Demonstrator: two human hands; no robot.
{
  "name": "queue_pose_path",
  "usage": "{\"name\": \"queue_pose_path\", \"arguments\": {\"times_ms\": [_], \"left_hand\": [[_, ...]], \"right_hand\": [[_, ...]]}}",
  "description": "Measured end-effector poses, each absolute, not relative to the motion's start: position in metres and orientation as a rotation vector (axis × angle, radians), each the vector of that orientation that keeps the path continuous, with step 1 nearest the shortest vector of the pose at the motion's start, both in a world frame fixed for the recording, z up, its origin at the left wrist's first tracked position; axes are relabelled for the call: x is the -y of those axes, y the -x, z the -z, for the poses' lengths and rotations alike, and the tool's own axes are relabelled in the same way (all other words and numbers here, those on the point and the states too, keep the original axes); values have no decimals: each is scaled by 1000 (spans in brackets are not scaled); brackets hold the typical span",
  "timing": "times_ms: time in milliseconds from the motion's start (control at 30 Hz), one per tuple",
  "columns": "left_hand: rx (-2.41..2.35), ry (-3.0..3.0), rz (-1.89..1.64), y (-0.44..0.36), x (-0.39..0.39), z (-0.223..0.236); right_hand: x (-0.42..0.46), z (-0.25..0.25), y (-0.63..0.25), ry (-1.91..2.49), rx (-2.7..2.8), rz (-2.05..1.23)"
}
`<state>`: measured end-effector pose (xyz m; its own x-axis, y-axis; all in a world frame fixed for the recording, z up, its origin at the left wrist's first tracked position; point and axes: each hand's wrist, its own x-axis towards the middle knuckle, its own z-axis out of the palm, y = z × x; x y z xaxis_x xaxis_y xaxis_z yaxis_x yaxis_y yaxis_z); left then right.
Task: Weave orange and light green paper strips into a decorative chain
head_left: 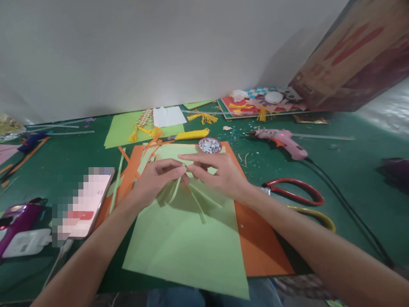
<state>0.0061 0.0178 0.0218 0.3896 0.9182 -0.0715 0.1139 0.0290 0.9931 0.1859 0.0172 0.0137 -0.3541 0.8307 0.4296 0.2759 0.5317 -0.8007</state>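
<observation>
My left hand (159,175) and my right hand (217,170) meet above a light green paper sheet (188,247). Between the fingertips of both hands are thin green paper strips (174,189), pinched where they come together. Their loose ends hang down and fan out over the sheet, with a bit of orange among them. The index finger of my right hand stretches out to the left while its thumb presses at the pinch. Under the green sheet lies an orange paper sheet (255,238). My fingers hide the exact joint of the strips.
Right of my hands lie scissors (295,192) and a pink glue gun (284,140) with its cord. A yellow cutter (191,134), a round container of beads (210,145) and yellow tassels (203,117) lie behind. On the left are a phone (87,200) and a charger (27,243).
</observation>
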Motion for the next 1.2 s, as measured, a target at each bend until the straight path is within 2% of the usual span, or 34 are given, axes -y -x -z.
{"name": "queue_pose_path", "arguments": {"times_ms": [267,533,733,1000,1200], "left_hand": [[-978,-1410,-773,-6,-17,-21],[-974,-1429,-746,-4,-18,-20],[-991,-1436,-740,-4,-18,-20],[-989,-1404,-756,-6,-17,-21],[-1017,-1487,-739,-6,-16,-23]], "right_hand": [[-18,-22,-188,897,1741,-1118],[-19,-22,-187,861,1675,-1199],[-18,-22,-187,849,1719,-1106],[-18,-15,-185,832,1864,-739],[-18,-16,-185,862,1879,-750]]}}
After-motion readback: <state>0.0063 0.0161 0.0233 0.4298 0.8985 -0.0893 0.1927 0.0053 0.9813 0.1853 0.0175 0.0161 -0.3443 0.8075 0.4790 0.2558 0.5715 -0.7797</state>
